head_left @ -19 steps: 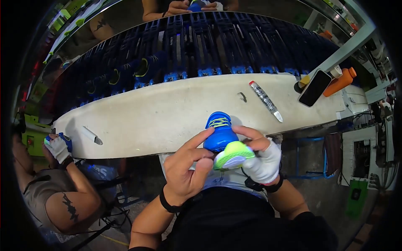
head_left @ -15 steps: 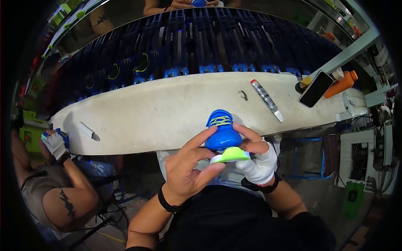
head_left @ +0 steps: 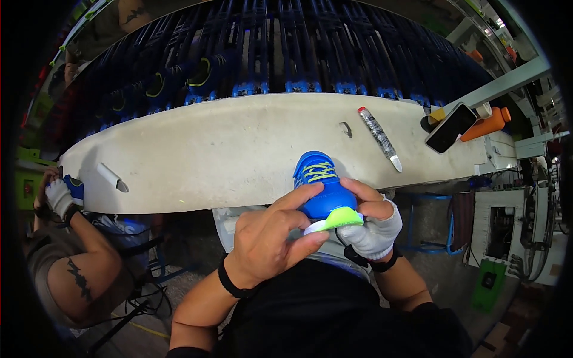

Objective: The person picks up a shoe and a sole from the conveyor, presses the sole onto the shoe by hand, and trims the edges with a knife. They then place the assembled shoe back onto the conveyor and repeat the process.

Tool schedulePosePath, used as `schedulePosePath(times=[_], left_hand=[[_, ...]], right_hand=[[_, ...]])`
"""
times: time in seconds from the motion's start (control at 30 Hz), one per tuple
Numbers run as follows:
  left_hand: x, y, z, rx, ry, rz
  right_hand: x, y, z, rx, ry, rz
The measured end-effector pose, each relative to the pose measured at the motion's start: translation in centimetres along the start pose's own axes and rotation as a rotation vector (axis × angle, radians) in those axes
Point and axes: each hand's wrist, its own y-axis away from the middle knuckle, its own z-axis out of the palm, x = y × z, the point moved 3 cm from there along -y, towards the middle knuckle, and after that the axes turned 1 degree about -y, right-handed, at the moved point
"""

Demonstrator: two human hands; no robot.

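Note:
Both my hands hold a blue shoe (head_left: pixel 327 201) with yellow-green laces in front of me, its toe toward me. A lime-green and white sole (head_left: pixel 340 219) sits at the toe end, against the upper. My bare left hand (head_left: pixel 265 235) grips from the left, fingers on the shoe's side and thumb at the sole's edge. On the other side, my right hand (head_left: pixel 376 230), in a white glove with some fingertips bare, closes on the shoe and sole. How far the sole meets the upper underneath is hidden.
On the pale bench (head_left: pixel 239 155) lie a red-ended tool with a wrapped handle (head_left: pixel 379 137), a small dark scrap (head_left: pixel 345 129) and a white-handled tool (head_left: pixel 111 177). A phone (head_left: pixel 452 128) leans by an orange bottle (head_left: pixel 490 123). Shoes ride the dark conveyor (head_left: pixel 274 48). A co-worker's gloved hand (head_left: pixel 59 198) is at left.
The gap between the sole and the shoe's toe has narrowed. My hands and the shoe have shifted slightly right in view. The right thumb now lies further over the toe.

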Motion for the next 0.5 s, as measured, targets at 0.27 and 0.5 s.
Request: schedulePosePath(times=[0.27,0.5], left_hand=[[-0.4,0.6,0.4,0.055,0.045,-0.059],[-0.7,0.2,-3.2,0.017,0.102,-0.245]], right_hand=[[0.4,-0.5,0.0,0.017,-0.031,0.072],[0.5,-3.1,1.6,-0.053,-0.058,0.098]])
